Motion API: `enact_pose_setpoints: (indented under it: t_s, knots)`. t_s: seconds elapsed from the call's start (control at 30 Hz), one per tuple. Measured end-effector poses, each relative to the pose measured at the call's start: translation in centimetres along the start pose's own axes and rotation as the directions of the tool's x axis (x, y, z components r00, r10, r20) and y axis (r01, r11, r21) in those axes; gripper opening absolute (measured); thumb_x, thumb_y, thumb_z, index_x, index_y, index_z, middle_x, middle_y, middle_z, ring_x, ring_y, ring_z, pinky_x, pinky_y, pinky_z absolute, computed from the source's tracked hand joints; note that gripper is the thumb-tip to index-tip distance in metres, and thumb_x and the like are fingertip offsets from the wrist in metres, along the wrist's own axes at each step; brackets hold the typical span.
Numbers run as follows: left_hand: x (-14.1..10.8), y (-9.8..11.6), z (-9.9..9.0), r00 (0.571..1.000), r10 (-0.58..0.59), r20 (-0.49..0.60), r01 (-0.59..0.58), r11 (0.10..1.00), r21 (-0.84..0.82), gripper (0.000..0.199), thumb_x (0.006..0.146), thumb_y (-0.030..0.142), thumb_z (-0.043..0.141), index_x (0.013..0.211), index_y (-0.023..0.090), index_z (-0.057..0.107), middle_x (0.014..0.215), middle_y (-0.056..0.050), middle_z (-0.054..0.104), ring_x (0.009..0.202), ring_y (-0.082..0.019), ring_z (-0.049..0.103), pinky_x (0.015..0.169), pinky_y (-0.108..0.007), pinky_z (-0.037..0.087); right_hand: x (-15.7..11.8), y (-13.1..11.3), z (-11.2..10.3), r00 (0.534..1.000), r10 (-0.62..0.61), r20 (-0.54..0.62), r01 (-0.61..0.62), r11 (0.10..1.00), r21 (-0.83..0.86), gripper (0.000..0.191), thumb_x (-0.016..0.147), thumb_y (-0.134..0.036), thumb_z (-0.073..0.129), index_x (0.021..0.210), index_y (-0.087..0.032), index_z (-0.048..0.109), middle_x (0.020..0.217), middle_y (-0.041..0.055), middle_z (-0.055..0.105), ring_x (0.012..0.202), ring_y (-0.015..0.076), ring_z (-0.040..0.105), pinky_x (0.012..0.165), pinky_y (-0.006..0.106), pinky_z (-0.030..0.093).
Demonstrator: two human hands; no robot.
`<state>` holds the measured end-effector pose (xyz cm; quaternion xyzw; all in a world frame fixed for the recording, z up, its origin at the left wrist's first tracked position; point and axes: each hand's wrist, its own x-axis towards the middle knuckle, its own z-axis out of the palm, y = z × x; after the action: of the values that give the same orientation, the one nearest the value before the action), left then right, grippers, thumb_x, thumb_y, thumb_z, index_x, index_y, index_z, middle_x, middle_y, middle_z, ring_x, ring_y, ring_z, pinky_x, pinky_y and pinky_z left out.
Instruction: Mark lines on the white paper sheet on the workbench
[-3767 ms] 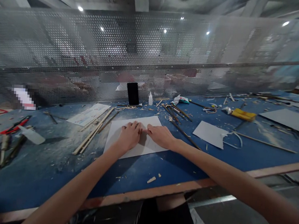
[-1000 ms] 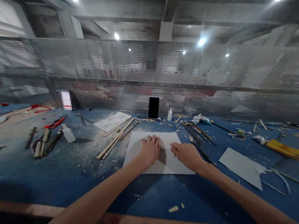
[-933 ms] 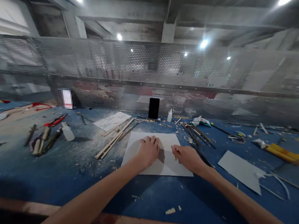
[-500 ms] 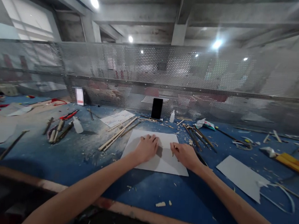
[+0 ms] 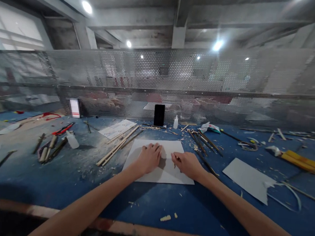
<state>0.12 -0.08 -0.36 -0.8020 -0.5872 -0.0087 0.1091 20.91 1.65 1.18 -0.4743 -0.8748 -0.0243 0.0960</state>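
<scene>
A white sheet of paper (image 5: 167,173) lies on the blue table in front of me. My left hand (image 5: 150,157) rests on its left half, palm down with nothing held, fingers slightly spread and pointing away from me. On the right half, my right hand (image 5: 188,164) is closed in a pinch around a thin dark pencil-like tool (image 5: 174,165), whose lower end points down at the paper. Most of the tool is hidden by the fingers. The paper between the two hands is in shadow.
Thin wooden strips (image 5: 119,146) lie left of the paper, dark sticks (image 5: 205,141) to its right. A black tablet (image 5: 159,115) stands by the mesh partition (image 5: 117,73), beside a white bottle (image 5: 175,122). Another bottle (image 5: 72,140), a white card (image 5: 245,177) and a yellow tool (image 5: 301,161) lie farther out.
The whole view has shifted, so the table items appear farther left. My left hand still lies on the paper, and my right hand still grips the thin tool.
</scene>
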Motion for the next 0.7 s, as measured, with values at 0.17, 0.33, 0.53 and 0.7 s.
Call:
enact_pose_setpoints:
  t_s: [0.17,0.33,0.53,0.7]
  knots:
    - [-0.15,-0.02,-0.41,1.0,0.012,0.009,-0.012,1.0,0.006,0.052,0.109,0.027,0.024,0.155,0.016,0.046,0.156,-0.017,0.053,0.133,-0.032,0.056,0.103,-0.053,0.052,-0.19,-0.25,0.04,1.0,-0.005,-0.022,0.005,1.0,0.0,0.045,0.109,-0.037,0.044,0.085,-0.021,0.078,0.084,0.0088,0.082,0.076,0.0182,0.074,0.062,0.028,0.027]
    - [-0.19,0.05,-0.9,0.999,0.001,0.043,-0.001,1.0,-0.006,0.053,0.109,0.028,0.023,0.156,0.016,0.045,0.158,-0.017,0.051,0.135,-0.031,0.054,0.105,-0.051,0.051,-0.28,-0.48,-0.05,1.0,-0.008,-0.014,0.008,1.0,0.012,0.045,0.109,-0.035,0.044,0.084,-0.022,0.078,0.081,0.0072,0.082,0.075,0.0177,0.074,0.062,0.029,0.026]
    - [-0.04,-0.1,-0.29,1.0,0.006,0.017,-0.006,1.0,-0.027,0.052,0.109,0.027,0.026,0.156,0.017,0.046,0.158,-0.017,0.052,0.136,-0.033,0.054,0.105,-0.053,0.051,-0.31,-0.19,-0.12,0.999,-0.022,-0.039,0.023,1.0,0.017,0.045,0.108,-0.035,0.045,0.08,-0.02,0.077,0.077,0.008,0.08,0.069,0.0167,0.071,0.061,0.029,0.024]
    - [-0.04,0.02,-0.37,1.0,0.006,0.015,-0.006,0.999,-0.033,0.052,0.109,0.027,0.025,0.155,0.017,0.047,0.158,-0.017,0.053,0.133,-0.032,0.056,0.104,-0.054,0.051,-0.42,-0.16,0.16,0.998,-0.035,-0.056,0.036,0.999,0.025,0.047,0.108,-0.034,0.044,0.076,-0.021,0.075,0.072,0.007,0.078,0.065,0.0158,0.069,0.06,0.028,0.024]
